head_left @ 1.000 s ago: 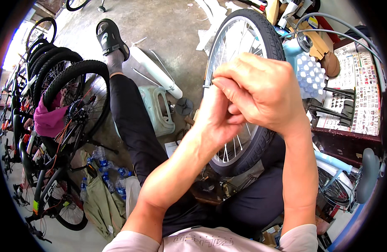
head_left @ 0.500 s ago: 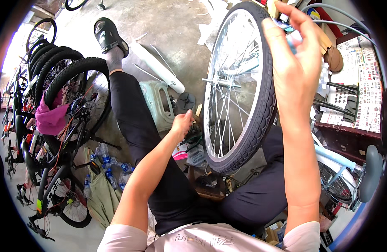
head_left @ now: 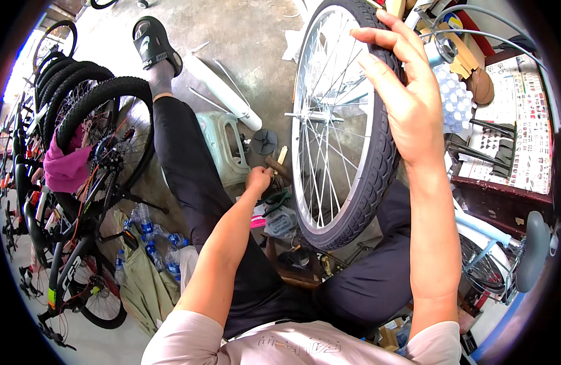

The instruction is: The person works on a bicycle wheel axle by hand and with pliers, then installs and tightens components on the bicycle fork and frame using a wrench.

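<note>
A bicycle wheel (head_left: 336, 218) with a black knobbly tyre, silver rim and thin spokes stands upright before me, leaning slightly. My right hand (head_left: 408, 97) lies against the tyre's upper right side, its fingers stretched out and apart over the tread. Low on the left of the wheel, my left hand (head_left: 258, 180) is closed in a fist, and what it holds, if anything, is hidden. Just beyond that fist are a brown cylindrical piece (head_left: 278, 168) and a pale stick (head_left: 283, 154). A round dark disc (head_left: 264, 142) rests on the floor farther off.
Several bicycles crowd the left side, one with a pink cloth (head_left: 67, 163). A pale green plastic stool (head_left: 234, 146) and a white tube-like part (head_left: 222, 91) lie ahead. Plastic bottles (head_left: 151, 243) are on the left floor. A light-blue bicycle frame (head_left: 484, 228) stands right.
My right hand has come down and leftward onto the tyre, its fingers now over the tread. My left hand has shifted slightly left and stays closed. The view has shifted a little.
</note>
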Demonstrator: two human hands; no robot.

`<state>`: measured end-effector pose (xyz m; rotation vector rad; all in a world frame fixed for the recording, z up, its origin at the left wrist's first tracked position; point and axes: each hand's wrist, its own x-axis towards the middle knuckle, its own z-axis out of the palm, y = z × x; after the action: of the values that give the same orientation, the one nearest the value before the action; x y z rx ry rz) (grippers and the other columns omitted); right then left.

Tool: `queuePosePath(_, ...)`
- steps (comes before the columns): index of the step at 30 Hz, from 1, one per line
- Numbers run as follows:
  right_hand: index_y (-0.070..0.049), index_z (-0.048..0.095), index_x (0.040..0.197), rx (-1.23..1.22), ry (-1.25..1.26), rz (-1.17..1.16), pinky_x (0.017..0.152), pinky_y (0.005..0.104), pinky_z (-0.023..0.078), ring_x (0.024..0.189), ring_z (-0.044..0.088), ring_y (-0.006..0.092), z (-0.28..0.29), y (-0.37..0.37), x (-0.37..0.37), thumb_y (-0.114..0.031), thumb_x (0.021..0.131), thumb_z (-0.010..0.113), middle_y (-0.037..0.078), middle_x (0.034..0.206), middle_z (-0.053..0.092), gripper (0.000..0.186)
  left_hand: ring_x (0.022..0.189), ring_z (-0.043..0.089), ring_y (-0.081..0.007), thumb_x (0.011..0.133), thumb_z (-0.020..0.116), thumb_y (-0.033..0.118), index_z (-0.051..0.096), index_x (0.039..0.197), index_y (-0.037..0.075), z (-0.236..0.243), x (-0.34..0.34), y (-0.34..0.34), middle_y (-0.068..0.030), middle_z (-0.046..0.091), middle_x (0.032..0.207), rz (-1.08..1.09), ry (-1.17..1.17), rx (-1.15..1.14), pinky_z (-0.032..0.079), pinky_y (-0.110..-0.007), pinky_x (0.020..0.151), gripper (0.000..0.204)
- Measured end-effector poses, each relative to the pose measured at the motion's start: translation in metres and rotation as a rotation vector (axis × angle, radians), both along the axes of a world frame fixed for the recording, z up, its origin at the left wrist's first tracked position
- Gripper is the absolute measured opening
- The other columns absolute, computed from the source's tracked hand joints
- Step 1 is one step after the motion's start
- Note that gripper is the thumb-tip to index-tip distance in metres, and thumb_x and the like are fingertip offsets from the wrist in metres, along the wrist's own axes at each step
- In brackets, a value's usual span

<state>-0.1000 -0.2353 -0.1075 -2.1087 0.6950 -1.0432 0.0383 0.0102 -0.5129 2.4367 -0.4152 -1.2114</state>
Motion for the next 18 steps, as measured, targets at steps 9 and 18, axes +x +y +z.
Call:
queuePosePath(9,0.000,0.058,0.130,0.389,-0.200,0.055,0.094,0.0299,0.049,0.105,0.060,0.0152,-0.005,0.010,0.007,-0.012,0.090,0.071,0.010,0.125,0.055,0.044,0.094,0.071,-0.0327,0.091,0.066,0.043,0.076,0.095,0.006,0.026,-0.001,-0.021,-0.0147,0.075,0.097,-0.086,0.126,-0.018,0.052,-0.044,0.083,0.038)
queuePosePath(18,-0.002,0.058,0.132,0.328,-0.155,0.035,0.091,0.0296,0.050,0.104,0.062,0.0146,-0.003,0.005,0.001,-0.012,0.091,0.071,0.010,0.125,0.054,0.044,0.088,0.071,-0.0315,0.091,0.068,0.033,0.076,0.095,0.005,0.009,-0.002,-0.011,-0.0156,0.074,0.092,-0.055,0.055,-0.057,0.052,-0.041,0.077,0.029)
